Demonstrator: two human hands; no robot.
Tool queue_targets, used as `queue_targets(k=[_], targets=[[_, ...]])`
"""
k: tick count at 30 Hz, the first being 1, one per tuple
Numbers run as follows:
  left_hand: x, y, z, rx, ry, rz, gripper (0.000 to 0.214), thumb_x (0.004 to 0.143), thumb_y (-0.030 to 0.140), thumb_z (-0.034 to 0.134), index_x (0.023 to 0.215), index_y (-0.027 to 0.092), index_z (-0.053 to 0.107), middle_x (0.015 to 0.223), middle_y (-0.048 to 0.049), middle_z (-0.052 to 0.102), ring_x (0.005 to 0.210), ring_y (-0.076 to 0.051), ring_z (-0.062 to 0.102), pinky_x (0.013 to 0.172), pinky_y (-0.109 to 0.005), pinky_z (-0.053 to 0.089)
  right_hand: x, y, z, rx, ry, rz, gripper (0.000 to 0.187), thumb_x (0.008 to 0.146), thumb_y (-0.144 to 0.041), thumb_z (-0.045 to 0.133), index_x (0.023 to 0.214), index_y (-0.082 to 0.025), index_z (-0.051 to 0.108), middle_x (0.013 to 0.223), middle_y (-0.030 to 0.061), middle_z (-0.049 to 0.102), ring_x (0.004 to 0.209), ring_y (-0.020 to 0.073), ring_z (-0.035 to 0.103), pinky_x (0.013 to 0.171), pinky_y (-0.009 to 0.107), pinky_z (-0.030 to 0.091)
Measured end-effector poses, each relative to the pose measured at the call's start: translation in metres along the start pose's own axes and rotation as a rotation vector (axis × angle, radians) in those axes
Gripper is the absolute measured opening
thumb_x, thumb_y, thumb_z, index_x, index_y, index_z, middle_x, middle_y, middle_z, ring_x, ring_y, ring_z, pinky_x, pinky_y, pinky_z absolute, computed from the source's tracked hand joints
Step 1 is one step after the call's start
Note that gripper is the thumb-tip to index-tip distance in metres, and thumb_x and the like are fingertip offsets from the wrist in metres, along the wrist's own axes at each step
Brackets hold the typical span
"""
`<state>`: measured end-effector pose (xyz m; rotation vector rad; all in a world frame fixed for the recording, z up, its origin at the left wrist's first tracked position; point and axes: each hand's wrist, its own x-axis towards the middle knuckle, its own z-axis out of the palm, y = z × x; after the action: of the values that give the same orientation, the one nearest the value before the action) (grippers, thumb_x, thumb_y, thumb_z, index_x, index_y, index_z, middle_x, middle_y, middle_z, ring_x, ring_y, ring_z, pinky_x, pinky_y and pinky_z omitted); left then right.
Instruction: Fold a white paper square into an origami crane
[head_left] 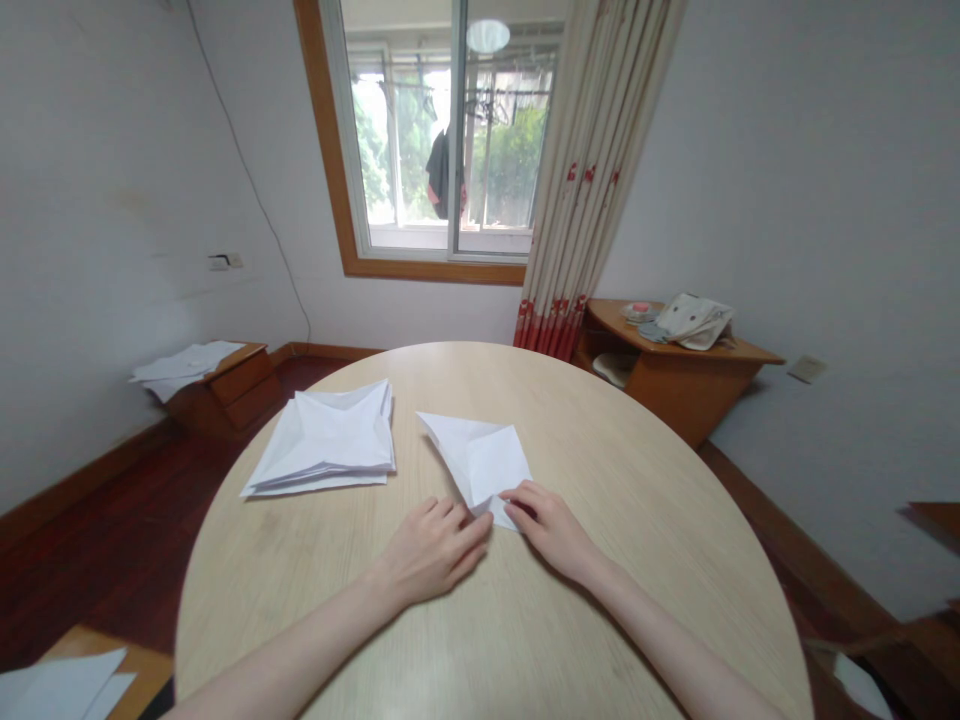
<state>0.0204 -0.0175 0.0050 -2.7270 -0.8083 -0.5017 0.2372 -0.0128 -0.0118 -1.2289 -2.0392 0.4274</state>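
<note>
A partly folded white sheet of paper (pixel 501 458) lies on the round wooden table in front of me. Its left corner stands up off the tabletop, and a square flap rests over the middle. My left hand (pixel 439 545) has its fingers bent, with the fingertips at the paper's near edge. From the right, my right hand (pixel 551 525) grips the near right edge, its fingers bent and the thumb close to the index finger. What lies under the fingertips is partly hidden. Left of this paper sits a stack of folded white papers (pixel 330 435).
The round table (pixel 600 610) has a pale wood top. Loose white sheets lie on a low cabinet (pixel 244 380) at the left and on a wooden surface at the lower left. A corner desk (pixel 667 385) with a cloth bag (pixel 694 320) stands beyond the table, beside the curtain (pixel 592 170).
</note>
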Motion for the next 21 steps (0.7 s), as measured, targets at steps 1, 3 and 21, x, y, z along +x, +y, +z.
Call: queue_targets(k=[1, 3, 21], targets=[[0.0, 0.0, 0.001, 0.019, -0.024, -0.031, 0.03, 0.097, 0.033, 0.037, 0.113, 0.017, 0.057, 0.085, -0.0082, 0.062, 0.076, -0.021, 0.058, 0.067, -0.031, 0.044, 0.0, -0.001, 0.001, 0.015, 0.005, 0.013, 0.017, 0.088, -0.017, 0.05, 0.092, -0.019, 0.066, 0.087, 0.0063, 0.068, 0.082, 0.0193, 0.064, 0.075, 0.033, 0.051], [0.0, 0.0, 0.003, 0.043, -0.053, -0.085, 0.03, 0.098, 0.034, 0.036, 0.111, 0.017, 0.057, 0.083, -0.0082, 0.062, 0.076, -0.021, 0.059, 0.068, -0.031, 0.044, -0.001, -0.004, 0.003, 0.069, 0.005, 0.058, 0.015, 0.086, -0.018, 0.052, 0.093, -0.019, 0.065, 0.084, 0.0051, 0.068, 0.077, 0.0188, 0.064, 0.072, 0.032, 0.051], [0.001, -0.001, 0.004, 0.025, -0.172, -0.135, 0.021, 0.095, 0.024, 0.046, 0.11, 0.018, 0.059, 0.096, -0.0084, 0.06, 0.084, -0.023, 0.056, 0.068, -0.034, 0.044, -0.004, -0.01, 0.01, -0.146, -0.029, 0.024, 0.011, 0.082, -0.011, 0.06, 0.089, -0.02, 0.064, 0.083, 0.0032, 0.063, 0.083, 0.0204, 0.059, 0.077, 0.035, 0.048]])
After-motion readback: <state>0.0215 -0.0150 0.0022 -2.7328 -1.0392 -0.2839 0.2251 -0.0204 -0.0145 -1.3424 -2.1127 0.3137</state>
